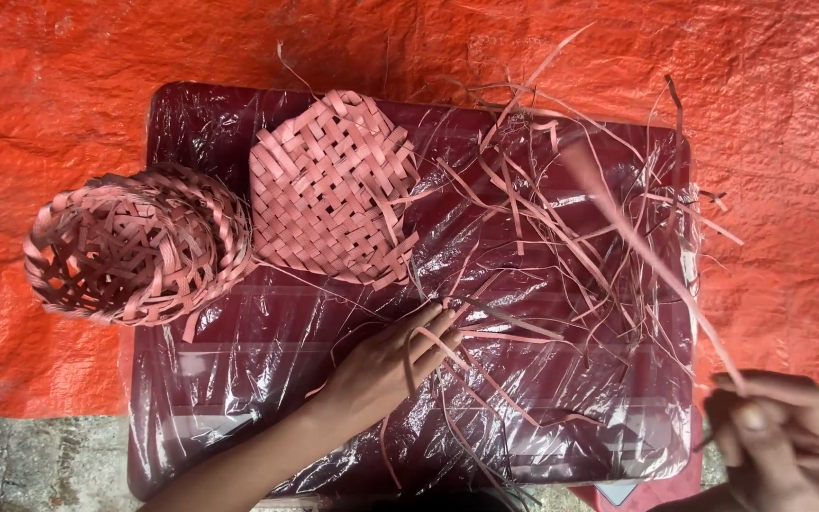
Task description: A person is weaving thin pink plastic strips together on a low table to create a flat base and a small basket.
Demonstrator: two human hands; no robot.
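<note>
Right hand (pixel 779 441), low at the right edge and blurred, fingers pressed together in a pinch on one long pink strip (pixel 651 256), which rises up and to the left across the loose strips, its upper end soft with blur. Left hand (pixel 392 365) flat on the tabletop, fingers spread lightly forward, tips resting on and among a tangle of loose pink strips (pixel 533 237) strewn over the right half of the surface; no closed grasp there, only touch. Underneath, a dark red table (pixel 239 379) wrapped in clear, wrinkled plastic film. Further up and left, a flat woven mat (pixel 329 190) of the same pink strips, ragged ends sticking out of its lower right edge, just beside the tangle. Left of that, a finished round woven basket (pixel 130 248) on its side, hanging over the table's left edge. Beyond everything, an orange tarpaulin (pixel 68 85). Likely trouble: pinched strip snagging in the tangle and dragging neighbours off the slick film; thin strip creasing or splitting under a sharp pull; overhanging basket rolling off if the table gets jolted.
</note>
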